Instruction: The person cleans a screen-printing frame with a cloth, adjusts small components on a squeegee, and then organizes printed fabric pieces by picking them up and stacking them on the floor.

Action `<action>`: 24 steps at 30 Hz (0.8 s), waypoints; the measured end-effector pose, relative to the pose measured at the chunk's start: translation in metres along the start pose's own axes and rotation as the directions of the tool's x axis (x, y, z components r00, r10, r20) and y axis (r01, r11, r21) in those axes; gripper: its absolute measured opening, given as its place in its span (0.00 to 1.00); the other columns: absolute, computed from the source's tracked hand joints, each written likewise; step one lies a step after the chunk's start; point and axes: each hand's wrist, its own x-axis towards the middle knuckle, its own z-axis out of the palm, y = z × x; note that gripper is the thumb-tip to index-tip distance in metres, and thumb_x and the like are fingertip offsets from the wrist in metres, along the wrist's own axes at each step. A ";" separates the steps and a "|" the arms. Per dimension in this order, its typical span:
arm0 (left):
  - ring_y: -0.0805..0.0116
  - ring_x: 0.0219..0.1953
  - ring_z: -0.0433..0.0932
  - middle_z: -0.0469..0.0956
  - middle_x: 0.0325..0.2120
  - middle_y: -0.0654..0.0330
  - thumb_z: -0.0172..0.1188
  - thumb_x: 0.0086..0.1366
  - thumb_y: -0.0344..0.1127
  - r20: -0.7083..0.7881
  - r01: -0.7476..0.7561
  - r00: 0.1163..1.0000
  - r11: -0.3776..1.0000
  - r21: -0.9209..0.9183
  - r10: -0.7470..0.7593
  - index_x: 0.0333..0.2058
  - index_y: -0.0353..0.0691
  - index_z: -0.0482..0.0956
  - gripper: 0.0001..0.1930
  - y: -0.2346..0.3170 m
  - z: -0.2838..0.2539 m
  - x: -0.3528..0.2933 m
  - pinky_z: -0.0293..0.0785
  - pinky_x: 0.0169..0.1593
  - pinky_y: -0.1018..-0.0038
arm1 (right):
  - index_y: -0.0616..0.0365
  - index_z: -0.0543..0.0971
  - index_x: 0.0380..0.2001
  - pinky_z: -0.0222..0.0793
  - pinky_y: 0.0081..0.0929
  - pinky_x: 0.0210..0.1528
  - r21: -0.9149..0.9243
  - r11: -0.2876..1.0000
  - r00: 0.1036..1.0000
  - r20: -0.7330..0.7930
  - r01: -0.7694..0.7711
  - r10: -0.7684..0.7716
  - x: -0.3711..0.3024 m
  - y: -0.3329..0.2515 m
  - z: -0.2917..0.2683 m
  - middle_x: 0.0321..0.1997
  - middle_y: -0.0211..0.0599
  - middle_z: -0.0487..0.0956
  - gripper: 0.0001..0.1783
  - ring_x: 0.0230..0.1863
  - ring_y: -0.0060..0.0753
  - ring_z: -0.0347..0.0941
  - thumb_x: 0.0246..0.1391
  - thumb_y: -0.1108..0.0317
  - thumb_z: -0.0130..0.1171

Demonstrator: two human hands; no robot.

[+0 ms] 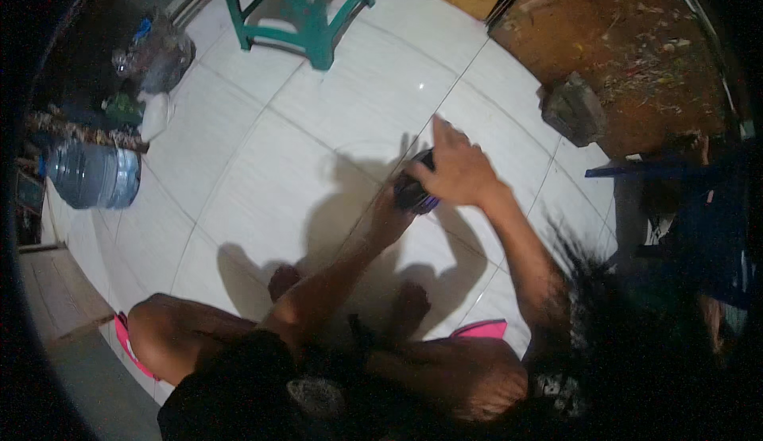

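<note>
My left hand (389, 213) is wrapped round the near left side of a dark, rounded object (415, 193) with a purple-blue lower edge. Its kind is hard to make out, as both hands cover much of it. From the right, my right hand (461, 172) reaches over the object's upper right side. The thumb lies across or just above its top, and the other fingers stretch out past it, away from me. Whether the right palm presses on the object is hidden. Both hands are in front of my crossed or folded legs, over white floor tiles.
A green plastic stool (310, 40) stands at the far side. On the left are a large clear-blue water bottle (95, 175) and filled plastic bags (163, 56). A grey stone block (574, 110) and a stained brown board (628, 52) are at the far right.
</note>
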 end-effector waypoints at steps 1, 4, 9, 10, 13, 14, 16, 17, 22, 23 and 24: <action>0.57 0.44 0.79 0.80 0.38 0.50 0.67 0.58 0.34 -0.018 0.016 1.000 0.999 0.027 -0.016 0.49 0.35 0.73 0.21 -0.003 -0.021 0.001 0.75 0.48 0.64 | 0.73 0.51 0.66 0.58 0.48 0.66 -0.051 0.996 0.944 0.320 -0.067 0.080 0.011 -0.021 -0.019 0.67 0.67 0.59 0.50 0.68 0.56 0.59 0.53 0.48 0.58; 0.57 0.44 0.79 0.80 0.38 0.50 0.66 0.58 0.36 0.135 0.092 0.986 0.994 0.058 -0.099 0.48 0.35 0.75 0.20 0.010 -0.017 0.014 0.74 0.48 0.64 | 0.66 0.78 0.37 0.74 0.45 0.47 -0.210 0.978 0.980 0.198 0.016 0.027 0.015 0.030 0.002 0.37 0.57 0.81 0.20 0.42 0.57 0.78 0.55 0.57 0.57; 0.58 0.44 0.78 0.80 0.38 0.51 0.66 0.59 0.40 0.247 0.224 0.932 0.958 0.182 -0.265 0.46 0.36 0.77 0.20 0.014 -0.051 0.027 0.74 0.48 0.64 | 0.63 0.80 0.25 0.68 0.53 0.38 -0.169 0.891 0.906 0.033 0.421 -0.421 0.002 0.129 0.039 0.25 0.53 0.78 0.12 0.31 0.58 0.74 0.52 0.64 0.56; 0.58 0.43 0.78 0.80 0.38 0.51 0.66 0.59 0.41 0.233 0.251 0.929 0.953 0.172 -0.287 0.46 0.36 0.78 0.19 0.014 -0.058 0.026 0.74 0.48 0.64 | 0.64 0.81 0.28 0.69 0.51 0.36 -0.124 0.880 0.881 -0.066 0.459 -0.469 -0.016 0.122 0.015 0.27 0.56 0.79 0.13 0.30 0.56 0.76 0.53 0.64 0.56; 0.58 0.43 0.78 0.80 0.38 0.51 0.65 0.59 0.44 0.209 0.312 0.913 0.930 0.192 -0.349 0.45 0.37 0.79 0.19 0.010 -0.067 0.024 0.74 0.48 0.64 | 0.62 0.83 0.40 0.72 0.48 0.46 0.203 0.936 0.957 -0.036 0.287 -0.286 -0.040 0.108 -0.010 0.33 0.58 0.81 0.16 0.37 0.54 0.79 0.52 0.63 0.58; 0.58 0.43 0.78 0.80 0.38 0.51 0.65 0.59 0.44 0.214 0.324 0.906 0.924 0.201 -0.364 0.44 0.37 0.79 0.20 0.006 -0.067 0.028 0.74 0.47 0.64 | 0.63 0.82 0.41 0.72 0.46 0.47 0.264 0.907 0.944 -0.099 0.329 -0.314 -0.038 0.105 -0.004 0.34 0.56 0.81 0.18 0.37 0.53 0.79 0.54 0.60 0.57; 0.58 0.43 0.77 0.80 0.39 0.51 0.65 0.60 0.46 0.266 0.317 0.891 0.923 0.217 -0.369 0.44 0.38 0.80 0.20 0.008 -0.064 0.052 0.73 0.47 0.64 | 0.63 0.81 0.42 0.72 0.43 0.47 0.357 0.856 0.921 -0.254 0.374 -0.297 -0.029 0.098 0.006 0.35 0.50 0.82 0.21 0.37 0.51 0.80 0.58 0.56 0.54; 0.58 0.43 0.77 0.80 0.39 0.51 0.65 0.60 0.47 0.289 0.330 0.876 0.916 0.227 -0.387 0.43 0.38 0.81 0.20 0.013 -0.058 0.060 0.73 0.47 0.64 | 0.64 0.81 0.43 0.72 0.42 0.47 0.401 0.840 0.917 -0.307 0.367 -0.254 -0.039 0.111 0.015 0.35 0.47 0.82 0.23 0.37 0.50 0.80 0.60 0.53 0.52; 0.73 0.37 0.81 0.83 0.38 0.52 0.65 0.61 0.44 0.296 0.133 0.925 0.934 0.332 -0.237 0.41 0.37 0.84 0.16 -0.001 -0.073 0.074 0.76 0.42 0.71 | 0.67 0.80 0.41 0.69 0.35 0.47 0.775 0.568 0.878 -0.036 -0.277 0.477 -0.072 0.117 0.096 0.40 0.43 0.81 0.14 0.42 0.38 0.74 0.58 0.67 0.55; 0.73 0.39 0.80 0.83 0.39 0.55 0.63 0.63 0.36 0.078 0.261 0.964 0.961 -0.096 -0.254 0.42 0.36 0.83 0.12 -0.043 -0.083 0.049 0.76 0.44 0.73 | 0.68 0.80 0.39 0.70 0.30 0.45 0.582 0.796 0.881 -0.276 -0.165 0.384 -0.047 0.120 0.163 0.35 0.39 0.81 0.13 0.38 0.33 0.74 0.52 0.70 0.58; 0.73 0.40 0.80 0.83 0.39 0.56 0.62 0.63 0.33 0.060 0.257 0.964 0.966 0.022 -0.258 0.42 0.34 0.83 0.11 -0.029 -0.086 0.042 0.76 0.45 0.73 | 0.67 0.81 0.38 0.71 0.27 0.45 0.817 0.530 0.803 -0.465 0.227 0.373 -0.041 0.076 0.145 0.35 0.41 0.82 0.13 0.36 0.33 0.77 0.48 0.72 0.59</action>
